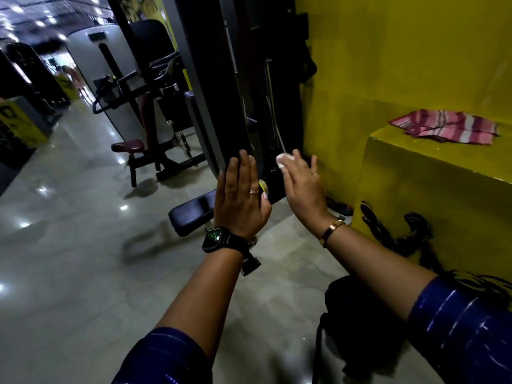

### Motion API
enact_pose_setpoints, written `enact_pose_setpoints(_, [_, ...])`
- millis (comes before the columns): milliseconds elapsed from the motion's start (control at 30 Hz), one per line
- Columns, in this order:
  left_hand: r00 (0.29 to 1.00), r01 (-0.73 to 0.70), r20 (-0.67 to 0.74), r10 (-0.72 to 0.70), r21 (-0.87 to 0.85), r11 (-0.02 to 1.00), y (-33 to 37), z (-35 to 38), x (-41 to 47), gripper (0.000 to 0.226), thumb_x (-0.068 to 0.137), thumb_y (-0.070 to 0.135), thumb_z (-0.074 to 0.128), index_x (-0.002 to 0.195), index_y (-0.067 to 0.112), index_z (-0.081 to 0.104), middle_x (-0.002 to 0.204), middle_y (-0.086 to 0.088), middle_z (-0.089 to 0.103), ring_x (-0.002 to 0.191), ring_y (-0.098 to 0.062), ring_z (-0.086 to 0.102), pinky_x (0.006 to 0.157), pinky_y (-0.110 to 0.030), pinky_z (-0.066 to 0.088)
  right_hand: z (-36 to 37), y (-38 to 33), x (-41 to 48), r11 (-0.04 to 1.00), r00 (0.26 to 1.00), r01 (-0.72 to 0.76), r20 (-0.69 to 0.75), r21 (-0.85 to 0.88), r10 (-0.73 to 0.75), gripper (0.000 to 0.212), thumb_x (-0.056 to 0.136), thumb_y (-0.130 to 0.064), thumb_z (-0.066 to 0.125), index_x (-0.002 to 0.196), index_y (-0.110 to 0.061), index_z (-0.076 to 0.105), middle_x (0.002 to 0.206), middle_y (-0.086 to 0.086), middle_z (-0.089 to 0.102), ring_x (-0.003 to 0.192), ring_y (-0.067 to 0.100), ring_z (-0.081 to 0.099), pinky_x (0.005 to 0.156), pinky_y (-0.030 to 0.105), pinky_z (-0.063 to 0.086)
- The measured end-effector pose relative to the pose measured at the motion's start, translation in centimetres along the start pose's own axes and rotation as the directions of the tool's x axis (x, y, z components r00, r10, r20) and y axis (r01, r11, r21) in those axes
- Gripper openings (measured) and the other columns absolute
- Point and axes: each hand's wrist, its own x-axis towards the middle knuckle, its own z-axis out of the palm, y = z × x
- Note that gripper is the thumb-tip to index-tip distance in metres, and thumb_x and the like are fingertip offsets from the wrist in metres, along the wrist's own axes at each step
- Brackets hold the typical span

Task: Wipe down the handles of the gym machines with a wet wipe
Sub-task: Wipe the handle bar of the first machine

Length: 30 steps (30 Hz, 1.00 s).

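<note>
Wet wipe [282, 159] pinched at fingertips of right grip [302, 184], in air just beside dark machine frame [221, 106], on no handle as far as visible; prob. risk: seems held only by a small part, so could slip out or fold away when pressed on a bar. Looks white, small, crumpled into a wad, partly hidden behind the fingers, impossible to judge wetness. Left grip [241, 195] spread flat, fingers straight, holding nothing, near black padded seat [191, 209]; pink striped cloth [443, 127] on yellow ledge [415, 167], well apart to the right.
</note>
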Motion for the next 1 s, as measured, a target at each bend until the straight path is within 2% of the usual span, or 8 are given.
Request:
enact_pose_setpoints(100, [1.000,0.021,0.013,-0.021,0.035,0.999,0.1,0.1,-0.1,0.078,0.093,0.036,0.034,0.153,0.003,-0.003,0.160,-0.013,-0.021,0.148,-0.025,-0.018,0.121,-0.038,-0.007,0.5,-1.5,-0.7,0.971,0.966,0.237,0.098,0.021,-0.238,0.040,0.101,-0.024,0.036,0.128,-0.008,0.060,0.131,0.007,0.061,0.132,0.023,0.046,0.118,0.041,0.016])
enact_pose_setpoints(200, [1.000,0.014,0.016,-0.015,0.066,0.998,0.0,0.0,-0.1,0.078,0.094,0.039,0.031,0.153,0.002,-0.005,0.159,-0.015,-0.022,0.148,-0.026,-0.019,0.121,-0.039,-0.007,1.0,-0.8,-3.0,0.931,0.931,0.358,0.044,0.075,-0.362,0.038,0.100,-0.015,0.043,0.135,-0.003,0.052,0.140,0.013,0.052,0.136,0.023,0.041,0.118,0.043,0.022])
enact_pose_setpoints(333, [1.000,-0.001,-0.001,0.001,0.025,1.000,-0.1,-0.3,0.1,0.082,0.090,0.036,0.035,0.153,0.002,-0.005,0.159,-0.014,-0.022,0.148,-0.027,-0.018,0.121,-0.039,-0.008,0.8,1.8,-4.3,0.872,0.876,0.481,0.015,-0.087,-0.482,0.044,0.097,-0.002,0.048,0.141,-0.004,0.044,0.146,0.013,0.044,0.140,0.024,0.036,0.115,0.051,0.026])
enact_pose_setpoints(500, [1.000,0.004,0.015,-0.004,0.032,0.999,-0.2,-0.4,0.1,0.074,0.094,0.035,0.025,0.153,0.003,-0.007,0.159,-0.013,-0.023,0.148,-0.026,-0.019,0.121,-0.038,-0.008,1.6,-1.1,-1.8,0.928,0.929,0.360,-0.054,-0.097,-0.366,0.037,0.095,-0.014,0.046,0.127,-0.001,0.058,0.131,0.014,0.060,0.130,0.027,0.049,0.114,0.052,0.026])
enact_pose_setpoints(567, [1.000,0.006,0.022,-0.007,0.028,1.000,-0.2,-0.5,0.1,0.072,0.095,0.035,0.021,0.153,0.004,-0.007,0.159,-0.013,-0.023,0.148,-0.025,-0.019,0.121,-0.038,-0.008,1.8,-1.3,-2.3,0.927,0.926,0.371,-0.054,-0.062,-0.374,0.037,0.093,-0.012,0.049,0.127,0.000,0.058,0.130,0.016,0.060,0.129,0.027,0.050,0.115,0.049,0.025])
enact_pose_setpoints(700, [0.996,-0.077,0.049,0.076,0.014,0.997,-0.5,-0.2,-0.6,0.091,0.083,0.037,0.041,0.153,0.001,-0.004,0.160,-0.015,-0.019,0.149,-0.026,-0.016,0.122,-0.040,-0.003,0.6,1.5,-2.6,0.886,0.897,0.439,0.008,-0.149,-0.443,0.044,0.093,0.003,0.048,0.136,-0.002,0.051,0.141,0.014,0.051,0.137,0.025,0.040,0.118,0.046,0.023])
enact_pose_setpoints(867, [0.990,-0.132,0.036,0.133,-0.033,0.991,-0.9,0.1,-1.6,0.106,0.075,0.038,0.064,0.154,0.001,0.002,0.162,-0.013,-0.012,0.150,-0.023,-0.008,0.122,-0.040,0.001,-0.5,2.0,-0.1,0.962,0.984,0.164,-0.035,-0.216,-0.176,0.038,0.095,-0.013,0.043,0.130,-0.003,0.056,0.134,0.015,0.057,0.132,0.033,0.045,0.114,0.054,0.027])
enact_pose_setpoints(1000, [0.985,-0.170,0.002,0.172,-0.119,0.978,-1.1,0.3,-1.6,0.086,0.081,0.030,0.046,0.153,-0.001,0.010,0.162,-0.013,-0.011,0.151,-0.022,-0.006,0.122,-0.040,0.001,0.7,-0.8,-1.5,0.940,0.950,0.311,0.059,-0.140,-0.306,0.040,0.095,-0.013,0.042,0.132,-0.003,0.054,0.134,0.014,0.057,0.130,0.028,0.048,0.113,0.046,0.030])
